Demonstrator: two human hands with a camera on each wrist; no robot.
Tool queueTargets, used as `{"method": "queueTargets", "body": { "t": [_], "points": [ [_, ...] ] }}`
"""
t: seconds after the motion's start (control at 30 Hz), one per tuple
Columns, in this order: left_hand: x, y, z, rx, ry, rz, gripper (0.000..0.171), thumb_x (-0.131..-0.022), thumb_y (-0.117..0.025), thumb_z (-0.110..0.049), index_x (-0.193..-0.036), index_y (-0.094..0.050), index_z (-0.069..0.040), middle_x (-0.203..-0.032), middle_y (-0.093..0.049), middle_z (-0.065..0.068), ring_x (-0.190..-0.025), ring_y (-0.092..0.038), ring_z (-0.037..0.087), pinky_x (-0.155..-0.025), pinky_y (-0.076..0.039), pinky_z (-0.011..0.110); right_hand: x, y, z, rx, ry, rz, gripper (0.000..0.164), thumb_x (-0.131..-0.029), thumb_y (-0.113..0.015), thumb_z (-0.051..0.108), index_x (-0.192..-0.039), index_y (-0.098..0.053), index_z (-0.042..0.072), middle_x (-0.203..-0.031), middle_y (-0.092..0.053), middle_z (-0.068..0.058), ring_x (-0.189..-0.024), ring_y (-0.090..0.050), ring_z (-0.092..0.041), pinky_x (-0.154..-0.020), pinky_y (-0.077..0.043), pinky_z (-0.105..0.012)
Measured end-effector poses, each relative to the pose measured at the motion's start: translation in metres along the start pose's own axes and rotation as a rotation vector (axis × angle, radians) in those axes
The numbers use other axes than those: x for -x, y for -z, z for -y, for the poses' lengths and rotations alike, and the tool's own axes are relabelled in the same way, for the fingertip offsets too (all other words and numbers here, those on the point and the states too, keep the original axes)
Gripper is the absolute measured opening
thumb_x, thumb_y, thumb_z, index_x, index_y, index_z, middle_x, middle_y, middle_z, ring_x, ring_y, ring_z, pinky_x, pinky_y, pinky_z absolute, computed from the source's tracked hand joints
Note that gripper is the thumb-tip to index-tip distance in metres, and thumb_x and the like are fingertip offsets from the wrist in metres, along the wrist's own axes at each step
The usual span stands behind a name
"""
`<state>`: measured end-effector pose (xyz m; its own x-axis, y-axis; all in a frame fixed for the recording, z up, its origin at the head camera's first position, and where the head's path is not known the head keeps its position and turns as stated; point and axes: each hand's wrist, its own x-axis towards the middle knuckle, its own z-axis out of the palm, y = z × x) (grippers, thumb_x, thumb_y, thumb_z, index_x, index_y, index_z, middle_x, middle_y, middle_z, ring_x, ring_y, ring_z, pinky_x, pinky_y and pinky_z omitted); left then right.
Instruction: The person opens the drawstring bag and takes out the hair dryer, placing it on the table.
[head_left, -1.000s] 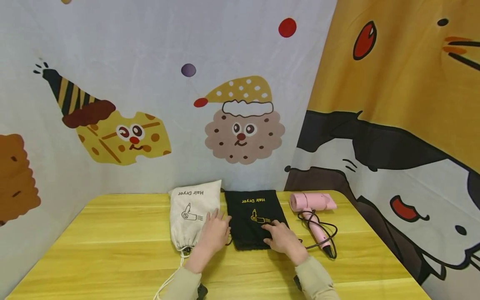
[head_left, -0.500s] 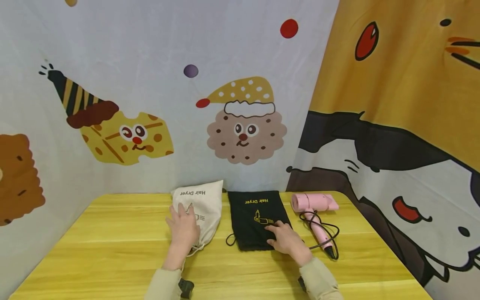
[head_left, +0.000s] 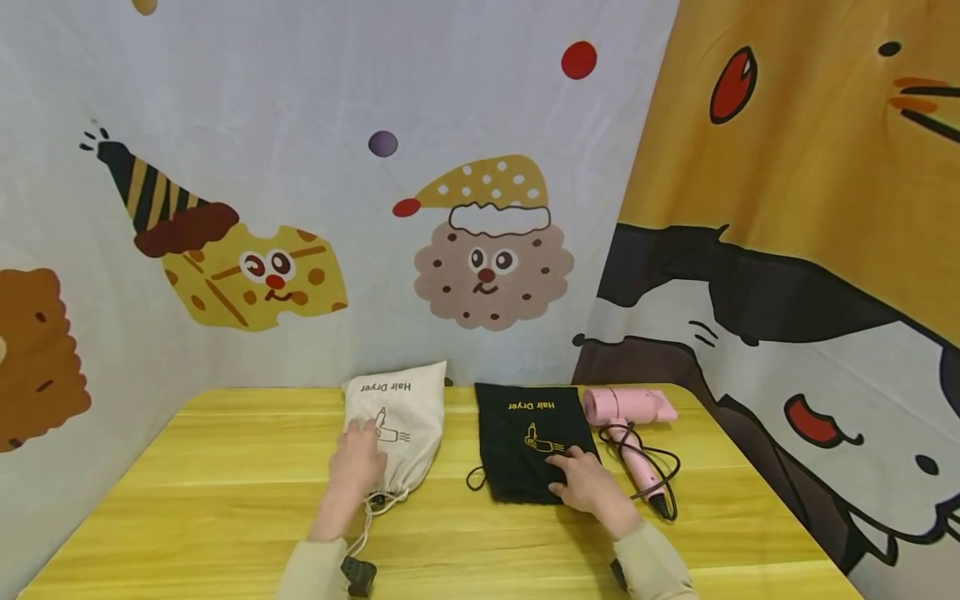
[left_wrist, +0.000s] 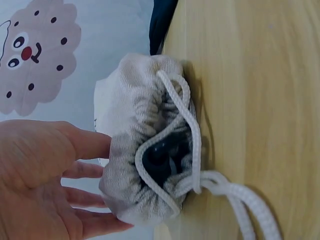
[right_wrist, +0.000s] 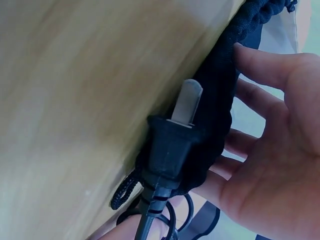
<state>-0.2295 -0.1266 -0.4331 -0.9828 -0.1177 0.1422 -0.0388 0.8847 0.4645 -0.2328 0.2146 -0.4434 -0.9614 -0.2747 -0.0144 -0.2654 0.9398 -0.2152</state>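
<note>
A white drawstring bag (head_left: 408,412) printed "Hair Dryer" lies plump on the table. My left hand (head_left: 356,458) rests along its left side, thumb and fingers spread against the cloth. In the left wrist view the gathered mouth (left_wrist: 150,130) shows white cords and something dark and glossy inside. To the right lies a flat black bag (head_left: 517,450) with yellow print. On its lower right part rests my right hand (head_left: 588,483), its fingers extended onto the cloth. Close to that hand, a plug (right_wrist: 172,145) with a metal prong shows in the right wrist view.
A pink hair dryer (head_left: 626,406) with its black cord looped round the handle lies right beside the black bag. The yellow wooden table (head_left: 225,483) ends at a cartoon-printed curtain (head_left: 300,167) behind and to the right. White cord trails toward the front.
My left hand has moved left, from between the two bags, across the white bag to its left side. The black bag has slid right, toward the hair dryer, with my right hand on it.
</note>
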Motion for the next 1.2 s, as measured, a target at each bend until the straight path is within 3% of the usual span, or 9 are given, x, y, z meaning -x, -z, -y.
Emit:
{"method": "queueTargets", "body": {
  "t": [0.47, 0.87, 1.03, 1.2],
  "points": [
    [0.003, -0.003, 0.001, 0.012, -0.102, -0.048, 0.047, -0.075, -0.069, -0.005, -0.118, -0.057, 0.009, -0.113, -0.058, 0.027, -0.1, -0.059, 0.044, -0.077, -0.053, 0.053, 0.002, 0.005, -0.006, 0.003, -0.033, 0.037, 0.04, -0.083, -0.07, 0.021, -0.122, -0.063, 0.013, -0.114, -0.056, -0.017, -0.106, -0.055, -0.039, -0.087, -0.048, -0.056],
    [0.0, -0.014, -0.005, 0.064, -0.203, -0.075, 0.047, -0.075, -0.074, -0.008, -0.116, -0.059, 0.009, -0.122, -0.056, 0.031, -0.107, -0.058, 0.046, -0.091, -0.049, 0.053, 0.0, 0.005, -0.001, 0.044, -0.041, 0.015, 0.039, -0.081, -0.072, 0.021, -0.118, -0.065, 0.013, -0.11, -0.058, -0.015, -0.102, -0.057, -0.037, -0.083, -0.049, -0.055],
    [-0.002, -0.021, -0.005, 0.12, -0.272, -0.092, 0.045, -0.074, -0.075, -0.008, -0.114, -0.061, 0.009, -0.126, -0.054, 0.034, -0.111, -0.056, 0.048, -0.095, -0.046, 0.055, -0.001, 0.007, 0.008, 0.102, -0.025, -0.047, 0.039, -0.078, -0.074, 0.019, -0.115, -0.066, 0.011, -0.105, -0.061, -0.014, -0.098, -0.061, -0.034, -0.076, -0.052, -0.053],
    [-0.005, -0.027, -0.004, 0.168, -0.307, -0.088, 0.044, -0.075, -0.075, -0.009, -0.114, -0.062, 0.007, -0.129, -0.053, 0.033, -0.115, -0.055, 0.047, -0.098, -0.045, 0.053, -0.009, 0.008, 0.028, 0.146, 0.073, -0.223, 0.029, -0.077, -0.075, 0.016, -0.105, -0.069, 0.011, -0.096, -0.064, -0.009, -0.086, -0.064, -0.029, -0.06, -0.053, -0.048]
  ]
}}
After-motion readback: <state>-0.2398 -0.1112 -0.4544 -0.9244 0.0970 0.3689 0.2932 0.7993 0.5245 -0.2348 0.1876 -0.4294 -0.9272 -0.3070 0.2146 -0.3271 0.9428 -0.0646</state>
